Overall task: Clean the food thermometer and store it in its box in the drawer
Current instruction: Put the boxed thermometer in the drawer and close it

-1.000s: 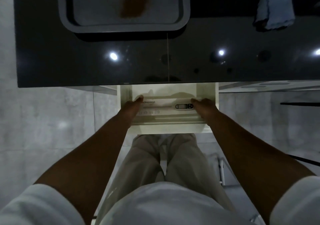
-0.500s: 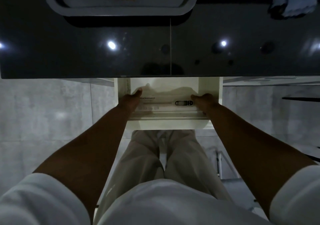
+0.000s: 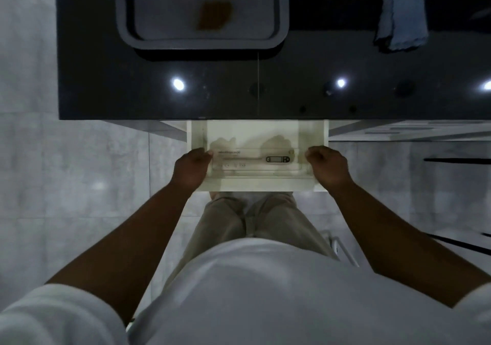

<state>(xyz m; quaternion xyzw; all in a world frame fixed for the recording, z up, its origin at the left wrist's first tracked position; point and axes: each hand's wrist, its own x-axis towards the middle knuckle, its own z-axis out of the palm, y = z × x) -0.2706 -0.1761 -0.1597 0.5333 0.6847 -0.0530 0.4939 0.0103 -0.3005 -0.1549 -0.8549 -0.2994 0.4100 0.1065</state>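
The white thermometer box (image 3: pixel 239 169) lies flat inside the open white drawer (image 3: pixel 260 184), with a picture of the black-headed thermometer (image 3: pixel 277 159) on its lid. My left hand (image 3: pixel 190 169) is at the box's left end, fingertips curled against it. My right hand (image 3: pixel 329 166) hovers at the drawer's right wall with its fingers curled, a small gap away from the box's right end. The thermometer itself is not visible outside the box.
Above the drawer runs a glossy black countertop (image 3: pixel 159 92). On it sit a grey tray (image 3: pixel 202 44) with a brown stain (image 3: pixel 215 15) and a blue cloth (image 3: pixel 401 12) at the far right. Grey floor tiles lie on both sides of my legs.
The box has come down to rest in the drawer. My right hand has slid off its right end toward the drawer wall, and my left hand has shifted outward to the left end.
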